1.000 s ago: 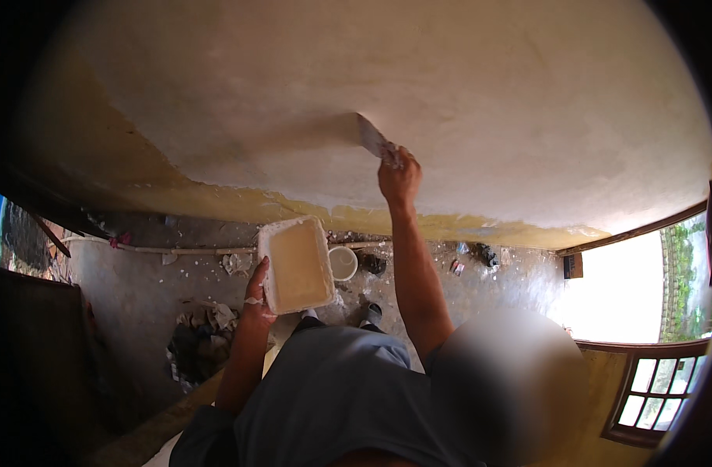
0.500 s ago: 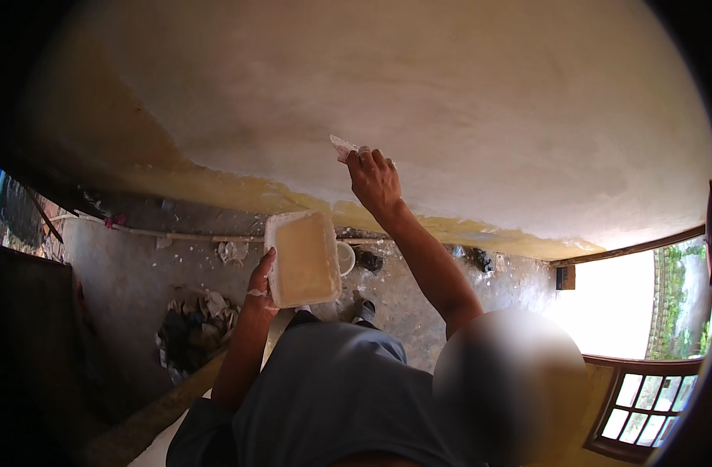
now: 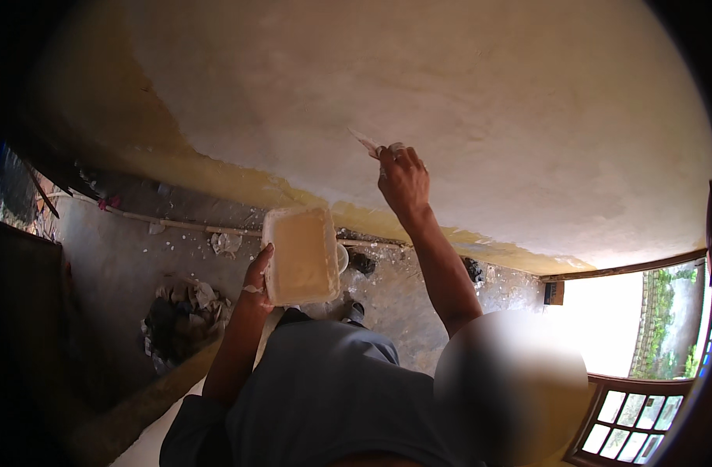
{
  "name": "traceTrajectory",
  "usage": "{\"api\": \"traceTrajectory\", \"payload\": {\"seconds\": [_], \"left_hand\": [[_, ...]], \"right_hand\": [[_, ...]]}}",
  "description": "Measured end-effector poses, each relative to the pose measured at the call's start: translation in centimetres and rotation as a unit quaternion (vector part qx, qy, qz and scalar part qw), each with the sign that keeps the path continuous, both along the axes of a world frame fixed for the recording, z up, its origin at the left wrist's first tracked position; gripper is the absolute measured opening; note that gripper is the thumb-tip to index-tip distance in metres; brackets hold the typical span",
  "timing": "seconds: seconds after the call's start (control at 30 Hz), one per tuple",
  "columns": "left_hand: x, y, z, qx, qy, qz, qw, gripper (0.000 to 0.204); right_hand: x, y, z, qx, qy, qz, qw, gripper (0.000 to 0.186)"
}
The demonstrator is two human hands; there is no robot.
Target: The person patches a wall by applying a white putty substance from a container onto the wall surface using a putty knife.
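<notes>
My left hand [image 3: 259, 274] grips the left side of a pale rectangular tub [image 3: 268, 233], thumb along its rim. Its inside is cream-coloured and smeared, and some white residue marks my wrist. Out in front, my right hand [image 3: 405, 180] is closed around a putty scraper [image 3: 363, 142], a thin whitish blade caked with filler and pointing up-left. The scraper is at the wall [image 3: 294, 93]; whether its edge touches cannot be made out. Pale filler covers most of this wall, while a yellow strip [image 3: 216, 165] shows along its bottom and left.
A long pole [image 3: 177, 226] lies along the wall's foot on the spattered floor. Behind the tub stands a white bucket [image 3: 343, 258]. Crumpled bags [image 3: 186, 319] are heaped at left. A small box [image 3: 554, 293] sits by the bright doorway, with a paned window [image 3: 634, 416] at lower right.
My right hand has moved right with the scraper, which now shows more edge-on. The tub stays in my left hand, nearly in place. The view has shifted slightly.
</notes>
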State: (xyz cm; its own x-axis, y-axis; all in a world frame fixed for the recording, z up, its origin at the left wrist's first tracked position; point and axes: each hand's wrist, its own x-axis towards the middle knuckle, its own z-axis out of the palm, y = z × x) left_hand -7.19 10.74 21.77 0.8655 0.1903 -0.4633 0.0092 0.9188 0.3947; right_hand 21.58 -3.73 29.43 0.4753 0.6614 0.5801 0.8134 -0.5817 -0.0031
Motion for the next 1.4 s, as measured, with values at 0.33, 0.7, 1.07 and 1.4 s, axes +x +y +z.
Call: {"api": "traceTrajectory", "payload": {"seconds": [0.33,0.7,1.07,1.4], "left_hand": [[-0.7,0.4,-0.8,-0.018,0.034,0.002,0.999,0.061],[-0.1,-0.4,-0.2,0.002,0.048,0.014,0.999,0.061],[-0.3,-0.4,-0.6,0.02,0.056,0.012,0.998,0.063],[0.0,-0.5,-0.3,0.015,0.04,-0.022,0.999,0.064]], "right_hand": [[5.4,-18.8,12.7,0.529,0.087,-0.269,0.8,0.017],[-1.1,4.9,-11.1,0.287,0.358,-0.035,0.888,0.015],[8.8,-13.7,-14.9,0.299,0.277,-0.208,0.889,0.021],[-1.0,-15.8,-0.3,0.724,0.504,0.062,0.467,0.041]]}}
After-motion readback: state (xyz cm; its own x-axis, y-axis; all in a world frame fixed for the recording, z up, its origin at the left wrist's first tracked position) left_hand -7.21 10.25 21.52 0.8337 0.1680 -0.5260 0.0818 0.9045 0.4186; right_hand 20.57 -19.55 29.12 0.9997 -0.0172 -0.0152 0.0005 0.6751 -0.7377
